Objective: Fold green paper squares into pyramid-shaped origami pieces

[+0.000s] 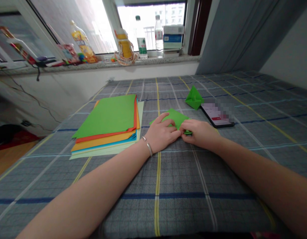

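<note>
Handling green paper [178,117] on the checked cloth [133,212], between a stack of coloured sheets [110,116] and a phone [210,111].
Pinching the paper's near right edge in the right grip [199,131]; laying the left grip [159,133] across its near left part; cannot tell whether closed on it or loose. With a folded green shape [193,98] beyond on the right, just beside the phone.

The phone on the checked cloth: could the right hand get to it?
Probably yes: only cloth shows between the right hand and the phone, though that hand is busy holding the green paper.
</note>
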Motion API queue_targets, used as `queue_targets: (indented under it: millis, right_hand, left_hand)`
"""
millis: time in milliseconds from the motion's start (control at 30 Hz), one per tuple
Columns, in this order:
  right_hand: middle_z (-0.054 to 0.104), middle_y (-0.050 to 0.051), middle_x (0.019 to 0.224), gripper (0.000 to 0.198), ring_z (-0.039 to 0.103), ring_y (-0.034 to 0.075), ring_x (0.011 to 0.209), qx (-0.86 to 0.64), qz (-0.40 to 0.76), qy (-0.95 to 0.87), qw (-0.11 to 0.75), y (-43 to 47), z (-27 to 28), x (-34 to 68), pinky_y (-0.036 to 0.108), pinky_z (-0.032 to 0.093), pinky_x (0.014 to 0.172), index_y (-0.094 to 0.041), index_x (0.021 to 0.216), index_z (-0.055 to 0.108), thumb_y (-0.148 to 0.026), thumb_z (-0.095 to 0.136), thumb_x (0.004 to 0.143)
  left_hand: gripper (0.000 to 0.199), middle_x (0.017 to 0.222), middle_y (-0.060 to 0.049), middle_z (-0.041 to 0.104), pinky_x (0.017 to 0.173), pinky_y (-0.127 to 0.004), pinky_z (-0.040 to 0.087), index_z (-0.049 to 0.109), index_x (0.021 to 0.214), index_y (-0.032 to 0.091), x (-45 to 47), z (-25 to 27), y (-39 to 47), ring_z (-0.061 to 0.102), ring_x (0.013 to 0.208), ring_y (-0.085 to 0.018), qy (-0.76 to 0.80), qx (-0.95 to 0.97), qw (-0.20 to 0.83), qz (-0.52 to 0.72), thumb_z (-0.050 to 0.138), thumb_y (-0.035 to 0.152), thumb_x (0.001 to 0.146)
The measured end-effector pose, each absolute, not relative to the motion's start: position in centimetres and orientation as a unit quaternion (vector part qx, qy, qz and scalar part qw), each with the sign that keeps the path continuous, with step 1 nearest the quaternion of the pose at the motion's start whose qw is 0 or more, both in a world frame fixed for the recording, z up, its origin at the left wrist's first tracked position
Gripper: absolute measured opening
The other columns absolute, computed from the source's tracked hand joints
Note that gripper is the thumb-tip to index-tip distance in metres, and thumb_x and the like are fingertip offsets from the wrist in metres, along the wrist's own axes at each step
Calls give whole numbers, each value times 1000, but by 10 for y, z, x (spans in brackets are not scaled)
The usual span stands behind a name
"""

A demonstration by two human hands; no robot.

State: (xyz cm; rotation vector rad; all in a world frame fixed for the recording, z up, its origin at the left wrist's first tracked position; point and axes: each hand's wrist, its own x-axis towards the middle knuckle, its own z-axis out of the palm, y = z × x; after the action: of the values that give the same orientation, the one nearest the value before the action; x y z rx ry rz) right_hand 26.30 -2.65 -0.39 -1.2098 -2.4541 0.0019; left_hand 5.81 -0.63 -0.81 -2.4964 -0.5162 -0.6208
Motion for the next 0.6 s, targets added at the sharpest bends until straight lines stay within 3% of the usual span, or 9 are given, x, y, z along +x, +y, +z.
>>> queue_targets:
  millis: [300,600]
  right_hand:
    - [64,-2,81,6,59,15,75,-429,-4,-874,228,-25,0,274,26,38,66,-23,77,60,-21,57,82]
    - [64,-1,82,5,58,15,73,-443,-1,-873,205,-21,12,296,26,37,65,-23,78,60,-22,57,82]
  left_hand:
    - [21,75,5,70,113,-52,29,64,78,24,50,-6,0,61,98,-18,-230,-899,268,-259,52,29,95]
    - [14,75,2,70,113,-57,25,66,74,24,38,-10,14,61,103,-22,-330,-871,196,-305,59,26,87]
